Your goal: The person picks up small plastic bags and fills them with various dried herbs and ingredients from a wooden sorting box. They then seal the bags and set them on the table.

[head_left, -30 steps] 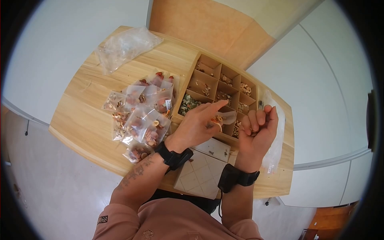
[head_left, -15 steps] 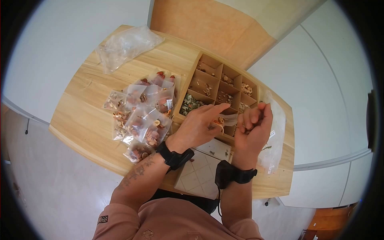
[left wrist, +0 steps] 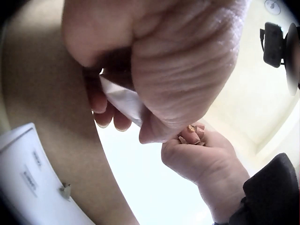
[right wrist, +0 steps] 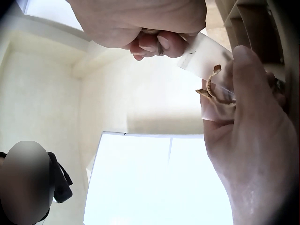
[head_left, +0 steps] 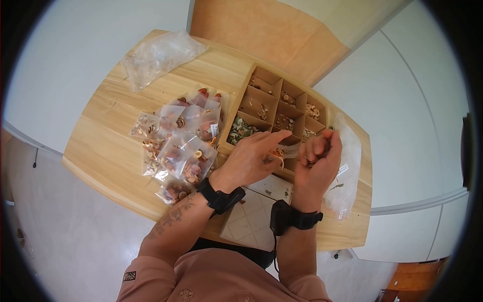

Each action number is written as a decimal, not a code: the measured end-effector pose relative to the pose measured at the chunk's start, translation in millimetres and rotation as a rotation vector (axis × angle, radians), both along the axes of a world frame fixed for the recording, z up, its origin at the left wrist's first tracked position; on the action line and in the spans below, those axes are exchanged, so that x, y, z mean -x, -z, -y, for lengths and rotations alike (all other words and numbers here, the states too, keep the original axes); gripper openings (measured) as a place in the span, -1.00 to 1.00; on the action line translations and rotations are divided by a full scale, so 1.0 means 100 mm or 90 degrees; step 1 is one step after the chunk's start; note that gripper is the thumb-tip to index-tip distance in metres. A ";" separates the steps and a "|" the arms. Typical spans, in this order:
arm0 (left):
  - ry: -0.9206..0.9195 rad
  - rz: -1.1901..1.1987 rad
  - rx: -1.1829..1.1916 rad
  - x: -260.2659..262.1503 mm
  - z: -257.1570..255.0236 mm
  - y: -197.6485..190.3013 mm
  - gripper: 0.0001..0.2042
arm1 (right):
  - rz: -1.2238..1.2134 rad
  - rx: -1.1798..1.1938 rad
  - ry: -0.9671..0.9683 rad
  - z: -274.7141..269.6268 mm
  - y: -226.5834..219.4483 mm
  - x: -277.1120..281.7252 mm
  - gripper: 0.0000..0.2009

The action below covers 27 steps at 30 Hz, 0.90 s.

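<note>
My left hand [head_left: 250, 156] pinches a small clear sachet [right wrist: 201, 61] over the near part of a divided wooden box [head_left: 263, 99]. Curved dried slices [right wrist: 213, 91] show inside the sachet in the right wrist view. Close on its right, my right hand [head_left: 318, 166] is turned palm up with its fingers curled in. Several small dried pieces [left wrist: 193, 138] sit in its grip in the left wrist view. The box compartments hold dried ingredients, among them green leaves [head_left: 241, 132] and pale slices [head_left: 313, 110].
Left of the box lies a pile of filled clear sachets [head_left: 183, 156]. An empty-looking plastic bag [head_left: 163, 56] rests at the table's back left, another plastic bag [head_left: 348, 176] at its right. A white flat tile-patterned object [head_left: 250, 220] lies under my wrists on the wooden table [head_left: 103, 138].
My right hand has shifted slightly left, closer to the sachet, its fingers still curled. The left hand keeps its hold and has hardly moved.
</note>
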State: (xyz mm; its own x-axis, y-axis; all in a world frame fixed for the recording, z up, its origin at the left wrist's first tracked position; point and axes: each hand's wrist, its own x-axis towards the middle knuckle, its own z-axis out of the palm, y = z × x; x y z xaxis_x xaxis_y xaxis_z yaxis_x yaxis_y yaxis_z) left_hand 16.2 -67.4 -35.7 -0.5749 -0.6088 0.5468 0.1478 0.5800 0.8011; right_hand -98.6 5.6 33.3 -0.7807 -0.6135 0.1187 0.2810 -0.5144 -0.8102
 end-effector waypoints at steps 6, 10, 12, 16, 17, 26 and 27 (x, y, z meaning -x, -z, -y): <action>0.001 0.003 0.016 0.01 0.01 0.01 -0.39 | -0.003 0.012 -0.002 0.00 -0.01 0.01 -0.74; 0.017 0.004 -0.006 0.00 0.00 0.00 -0.41 | -0.007 0.011 -0.004 0.00 0.01 0.02 -0.74; 0.023 0.011 -0.012 0.00 0.00 0.00 -0.41 | -0.005 0.009 -0.003 0.01 0.01 0.02 -0.74; 0.024 0.020 0.000 0.00 0.00 0.01 -0.41 | -0.001 0.010 -0.011 0.00 0.03 0.03 -0.74; 0.023 0.020 0.004 0.00 0.00 0.02 -0.41 | -0.001 0.008 -0.011 0.00 0.03 0.03 -0.74; 0.023 0.011 0.021 0.00 0.00 0.01 -0.42 | -0.011 -0.001 -0.019 0.01 0.09 0.05 -0.73; 0.024 0.013 0.019 0.00 0.00 0.01 -0.43 | -0.011 -0.001 -0.020 0.01 0.10 0.05 -0.73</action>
